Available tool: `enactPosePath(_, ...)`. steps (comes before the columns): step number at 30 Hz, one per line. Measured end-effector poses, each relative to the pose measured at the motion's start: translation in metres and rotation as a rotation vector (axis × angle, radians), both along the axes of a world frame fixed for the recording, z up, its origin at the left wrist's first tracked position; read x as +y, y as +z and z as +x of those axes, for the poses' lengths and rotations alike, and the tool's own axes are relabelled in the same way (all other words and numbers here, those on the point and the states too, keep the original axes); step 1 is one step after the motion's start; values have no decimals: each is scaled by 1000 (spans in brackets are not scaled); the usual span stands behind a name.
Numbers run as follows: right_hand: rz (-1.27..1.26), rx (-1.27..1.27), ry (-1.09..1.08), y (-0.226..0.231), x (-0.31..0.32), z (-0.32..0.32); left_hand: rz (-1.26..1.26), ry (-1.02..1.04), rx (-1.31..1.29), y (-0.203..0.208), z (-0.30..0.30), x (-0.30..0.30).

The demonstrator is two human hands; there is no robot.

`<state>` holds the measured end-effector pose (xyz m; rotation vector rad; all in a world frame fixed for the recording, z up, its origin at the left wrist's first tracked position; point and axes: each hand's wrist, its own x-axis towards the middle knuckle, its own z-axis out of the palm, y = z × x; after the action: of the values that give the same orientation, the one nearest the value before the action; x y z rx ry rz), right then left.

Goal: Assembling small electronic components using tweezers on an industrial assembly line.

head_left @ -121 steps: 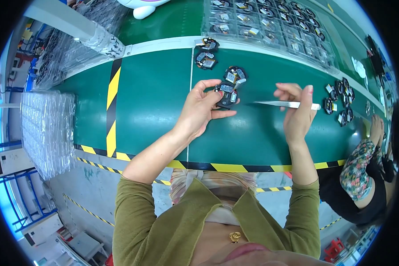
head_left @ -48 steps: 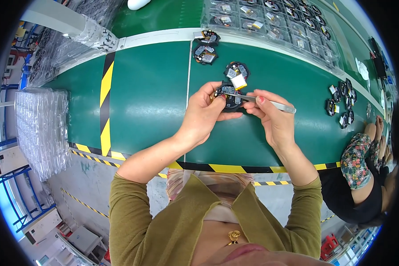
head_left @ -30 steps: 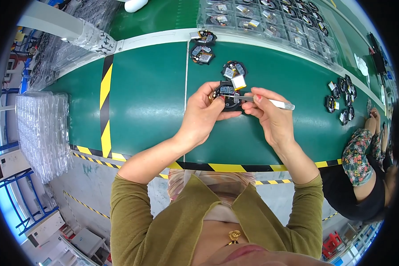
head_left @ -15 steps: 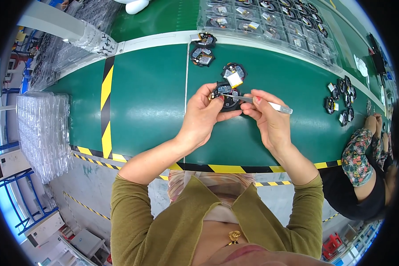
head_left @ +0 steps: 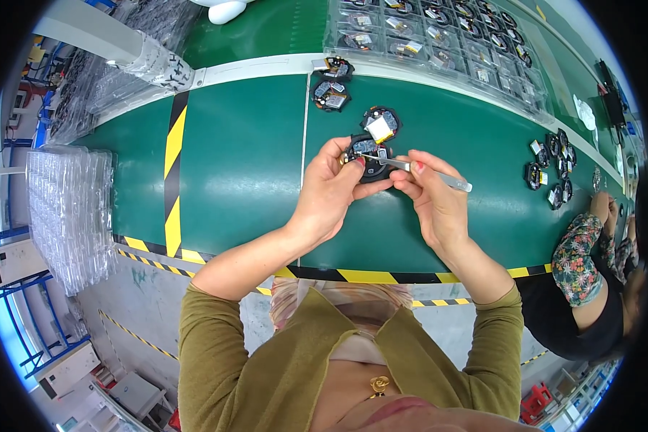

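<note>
Between the thumb and fingers of my left hand (head_left: 325, 189) is a round black electronic module (head_left: 373, 170) with circuit parts inside, held just above the green bench. My right hand (head_left: 437, 198) pinches metal tweezers (head_left: 439, 175), whose tips reach into the module near my left thumb. A silvery white battery pouch (head_left: 379, 129) lies at the module's far edge, over another round module (head_left: 387, 117) behind it. Whether that pouch is wired to the held module I cannot tell. What the tweezer tips touch is too small to make out.
Two modules (head_left: 330, 95) lie farther back on the green bench (head_left: 245, 165). Several more (head_left: 554, 162) are grouped at the right, near a co-worker's arm (head_left: 579, 252). Clear trays (head_left: 439, 43) of modules stand beyond the white rail. Stacked clear trays (head_left: 70, 216) are at the left.
The tweezers' handle has dipped slightly, and my right hand has shifted a little with it. My left hand keeps its hold on the module.
</note>
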<state>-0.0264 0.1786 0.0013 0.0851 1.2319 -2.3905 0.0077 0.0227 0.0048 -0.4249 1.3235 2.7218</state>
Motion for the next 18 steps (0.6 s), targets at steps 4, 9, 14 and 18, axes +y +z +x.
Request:
enactPosePath(4,-17,20,7,0,1,-1,-5,-29,15,2,0,0)
enactPosePath(9,-53,70,25,0,4,-4,-6,-72,49,4,2,-2)
enactPosePath(14,36,152,-6,5,-1,0,122,-74,36,9,-1,-9)
enactPosePath(18,11,323,-2,7,4,3,24,-65,-19,3,-5,-12)
